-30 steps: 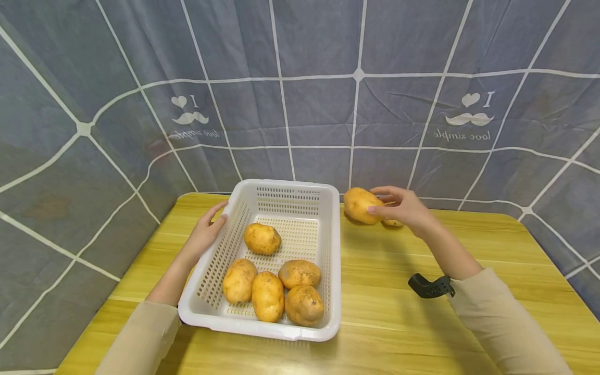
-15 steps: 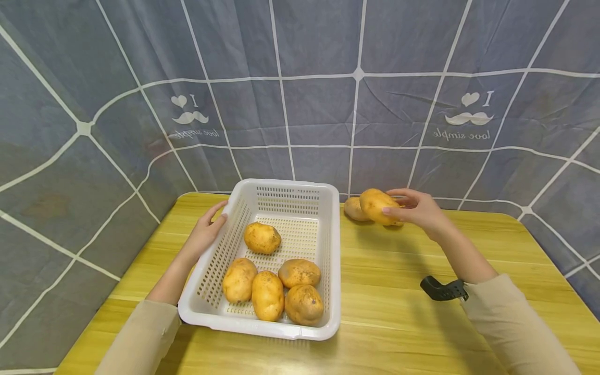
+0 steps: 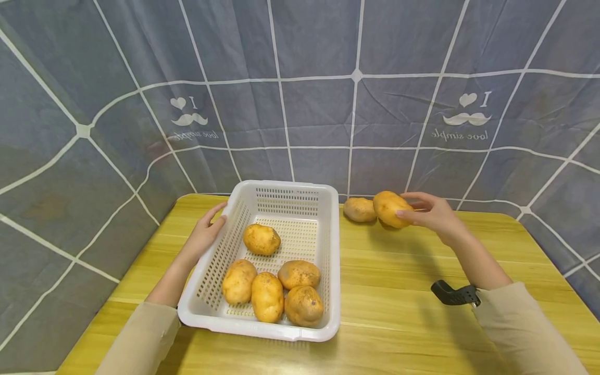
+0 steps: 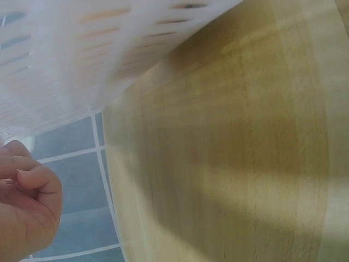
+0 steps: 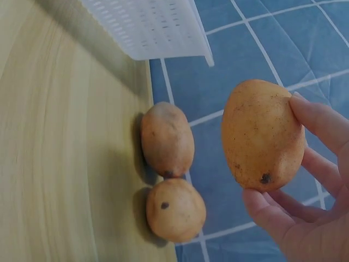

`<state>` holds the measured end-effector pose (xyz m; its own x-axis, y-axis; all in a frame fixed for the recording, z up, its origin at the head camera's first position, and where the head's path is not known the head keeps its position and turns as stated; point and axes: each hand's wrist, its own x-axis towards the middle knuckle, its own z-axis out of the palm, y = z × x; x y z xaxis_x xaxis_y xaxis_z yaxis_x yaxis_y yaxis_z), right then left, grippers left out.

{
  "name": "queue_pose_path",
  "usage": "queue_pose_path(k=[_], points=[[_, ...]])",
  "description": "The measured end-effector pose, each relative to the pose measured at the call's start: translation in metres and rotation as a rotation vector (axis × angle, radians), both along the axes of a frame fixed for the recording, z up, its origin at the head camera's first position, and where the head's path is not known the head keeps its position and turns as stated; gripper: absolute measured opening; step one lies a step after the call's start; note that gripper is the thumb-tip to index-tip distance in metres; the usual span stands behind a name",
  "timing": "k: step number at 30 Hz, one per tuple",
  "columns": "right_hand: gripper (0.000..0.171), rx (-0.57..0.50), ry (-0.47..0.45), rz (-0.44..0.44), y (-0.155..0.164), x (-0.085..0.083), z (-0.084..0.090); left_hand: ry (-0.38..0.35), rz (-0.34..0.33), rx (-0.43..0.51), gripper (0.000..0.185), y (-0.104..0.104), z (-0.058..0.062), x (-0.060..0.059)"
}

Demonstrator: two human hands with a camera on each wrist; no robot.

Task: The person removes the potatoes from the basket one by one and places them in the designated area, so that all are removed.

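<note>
The potato (image 3: pixel 391 209) I'm watching is a plump yellow-tan oval with fine dark specks and one dark eye near its end. It sits above the far right part of the wooden table (image 3: pixel 412 312), clear of the surface. My right hand (image 3: pixel 433 213) pinches it — thumb on one side, fingers (image 5: pixel 322 128) curled round the other. Two more potatoes (image 5: pixel 167 138) lie on the table just beside it. My left hand (image 3: pixel 206 232) rests on the white basket (image 3: pixel 262 333) — its fingers are curled at the rim.
</note>
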<state>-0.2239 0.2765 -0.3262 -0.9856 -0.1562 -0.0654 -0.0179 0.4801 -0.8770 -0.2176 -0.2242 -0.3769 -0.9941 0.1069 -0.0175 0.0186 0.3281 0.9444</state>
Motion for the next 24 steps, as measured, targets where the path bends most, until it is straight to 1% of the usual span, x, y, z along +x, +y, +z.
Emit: queue_pose_path(k=[7, 14, 20, 24], points=[[0.062, -0.027, 0.01, -0.01, 0.01, 0.001, -0.004, -0.002, 0.003, -0.002, 0.055, -0.001, -0.001, 0.0], [0.068, 0.011, -0.01, -0.029, 0.019, 0.005, -0.009, 0.006, 0.001, -0.004, 0.054, 0.0, 0.0, 0.0], [0.063, 0.015, 0.014, -0.056, 0.029, 0.005, -0.015, 0.012, 0.003, -0.013, 0.054, 0.0, -0.001, -0.001], [0.063, 0.013, 0.015, -0.071, 0.035, 0.005, -0.017, 0.012, 0.004, -0.022, 0.054, 0.0, -0.001, -0.001]])
